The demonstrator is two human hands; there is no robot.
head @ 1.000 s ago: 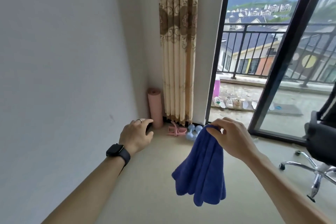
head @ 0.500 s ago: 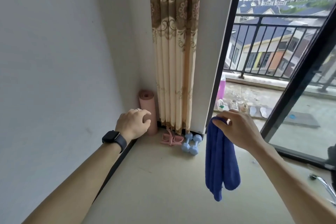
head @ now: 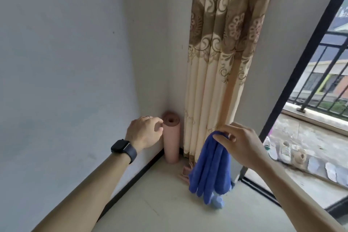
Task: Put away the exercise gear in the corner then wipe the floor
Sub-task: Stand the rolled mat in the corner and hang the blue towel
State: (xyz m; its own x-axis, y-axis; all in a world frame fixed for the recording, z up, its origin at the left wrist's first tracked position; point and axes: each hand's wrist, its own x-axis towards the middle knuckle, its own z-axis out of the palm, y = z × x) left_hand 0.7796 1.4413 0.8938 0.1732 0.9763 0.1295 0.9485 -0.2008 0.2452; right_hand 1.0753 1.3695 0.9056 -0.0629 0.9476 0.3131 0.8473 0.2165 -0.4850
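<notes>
Cloth (head: pixel 211 165), blue, hung pinched in the right hand (head: pixel 243 147) before the curtain (head: pixel 216 62). The rolled pink yoga mat (head: pixel 171 141) stood upright in the far corner; the left hand (head: pixel 145 132), loosely curled and empty, was beside its top, perhaps touching.

The blue cloth (head: pixel 211 167) is plush, fluffy microfibre with a matt finish. The rolled pink yoga mat (head: pixel 171 141) looks like matt foam. The curtain (head: pixel 222 52) is woven fabric with a faint sheen. The wall (head: pixel 66 62) is matt paint and the floor (head: pixel 169 203) is smooth and pale. The smartwatch (head: pixel 120 146) face is glossy, its strap matt.
</notes>
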